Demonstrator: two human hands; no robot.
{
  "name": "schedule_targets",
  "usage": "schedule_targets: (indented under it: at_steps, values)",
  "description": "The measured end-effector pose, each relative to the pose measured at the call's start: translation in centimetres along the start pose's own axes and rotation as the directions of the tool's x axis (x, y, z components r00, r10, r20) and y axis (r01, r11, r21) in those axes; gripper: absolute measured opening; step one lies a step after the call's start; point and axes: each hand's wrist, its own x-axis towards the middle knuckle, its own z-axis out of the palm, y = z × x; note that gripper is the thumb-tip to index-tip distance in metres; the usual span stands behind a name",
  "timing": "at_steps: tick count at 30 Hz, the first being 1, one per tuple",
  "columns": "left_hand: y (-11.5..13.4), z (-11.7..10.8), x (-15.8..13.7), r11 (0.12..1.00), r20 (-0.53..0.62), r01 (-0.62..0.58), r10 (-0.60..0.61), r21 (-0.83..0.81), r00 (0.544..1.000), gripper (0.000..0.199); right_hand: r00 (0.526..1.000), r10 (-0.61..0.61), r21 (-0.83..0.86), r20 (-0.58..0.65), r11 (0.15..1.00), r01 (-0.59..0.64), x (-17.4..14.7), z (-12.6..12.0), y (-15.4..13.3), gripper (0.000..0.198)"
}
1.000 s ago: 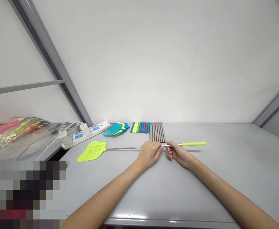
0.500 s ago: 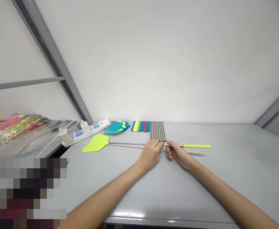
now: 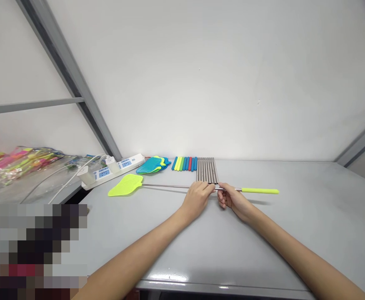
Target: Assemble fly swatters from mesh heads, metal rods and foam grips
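Observation:
A fly swatter (image 3: 126,186) lies crosswise before me, its yellow-green perforated head at the left, a thin metal rod in the middle and a yellow-green grip at the right. My left hand (image 3: 198,198) is closed round the rod near its middle. Just to the right, my right hand (image 3: 232,201) pinches the thicker metal part between thumb and fingers, short of the grip. Directly behind my hands is a row of metal tubes (image 3: 206,170). Left of them are several coloured grips (image 3: 184,163), and then a pile of blue and yellow-green swatter heads (image 3: 151,165).
A white power strip (image 3: 115,170) with plugged-in adapters and cables stands at the left of the grey table (image 3: 310,221). Beyond it are plastic bags (image 3: 29,164) with colourful contents. A wall closes off the back; metal frame posts rise at both sides.
Both hands keep their hold on the fly swatter with hardly any movement. The view has shifted very slightly, and the grip's end appears a little farther right.

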Motion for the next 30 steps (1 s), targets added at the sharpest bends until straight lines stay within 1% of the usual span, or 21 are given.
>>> schedule_targets:
  at_steps: [4, 10, 16, 18, 22, 26, 30]
  values:
    - [-0.4, 0.0, 0.3, 0.997, -0.011, -0.029, 0.030, 0.075, 1.000, 0.025, 1.000, 0.016, -0.023, 0.003, 1.000, -0.016, 0.0, 0.0, 0.0, 0.042]
    - [-1.2, 0.2, 0.5, 0.980, -0.041, -0.096, 0.105, 0.173, 0.994, 0.029, 0.999, 0.026, -0.044, 0.025, 0.999, -0.025, 0.0, -0.2, -0.1, 0.042]
    - [-2.1, 0.7, 0.4, 0.976, -0.078, -0.122, 0.138, 0.183, 0.987, 0.027, 0.999, 0.025, -0.081, 0.030, 0.996, -0.023, 0.0, -0.1, -0.2, 0.041]
    - [-2.5, 0.8, 0.5, 0.970, -0.118, -0.154, 0.178, 0.187, 0.977, 0.025, 0.998, 0.026, -0.082, 0.057, 0.996, -0.021, 0.2, 0.0, -0.1, 0.042]
    - [-3.3, 0.8, 1.0, 0.947, -0.203, -0.232, 0.278, 0.223, 0.939, 0.021, 0.995, 0.031, -0.057, 0.099, 0.998, -0.026, 0.3, 0.1, 0.0, 0.043]
    - [-3.5, 0.5, 1.1, 0.936, -0.245, -0.250, 0.310, 0.248, 0.919, 0.019, 0.994, 0.025, -0.034, 0.107, 0.999, -0.022, 0.2, 0.3, 0.0, 0.042]
    - [-3.6, 0.3, 1.2, 0.932, -0.249, -0.266, 0.326, 0.246, 0.912, 0.019, 0.996, 0.011, -0.026, 0.091, 1.000, -0.008, 0.1, 0.5, -0.1, 0.042]
